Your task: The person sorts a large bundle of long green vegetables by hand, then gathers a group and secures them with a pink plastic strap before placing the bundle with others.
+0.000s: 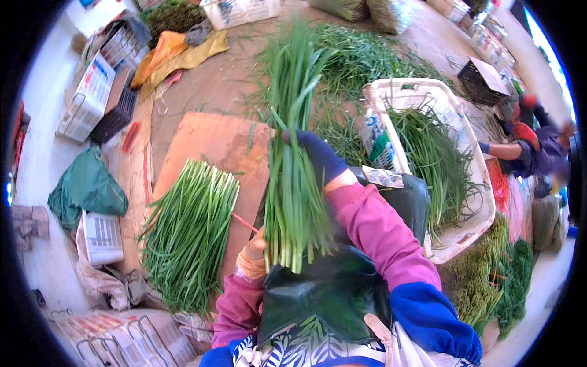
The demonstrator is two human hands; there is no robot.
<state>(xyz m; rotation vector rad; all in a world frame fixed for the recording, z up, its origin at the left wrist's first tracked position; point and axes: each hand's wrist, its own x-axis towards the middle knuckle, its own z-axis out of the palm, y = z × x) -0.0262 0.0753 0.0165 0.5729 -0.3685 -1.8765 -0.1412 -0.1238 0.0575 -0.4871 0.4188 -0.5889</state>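
My right hand, in a dark glove, grips a long bunch of garlic chives around its middle. The bunch stands upright before me, its pale cut ends down and its leaf tips blurred at the top. Beside those lower ends is my left hand, wrapped in an orange glove, its fingers partly hidden behind the bunch. From its fingers a thin red strip sticks out. Left of the bunch, a thick pile of chives lies on a brown board, pale ends pointing away from me.
A white plastic crate with loose chives stands at right. More chives are strewn across the floor ahead. A red brush-like object, a green bag and crates lie left. Another person works far right.
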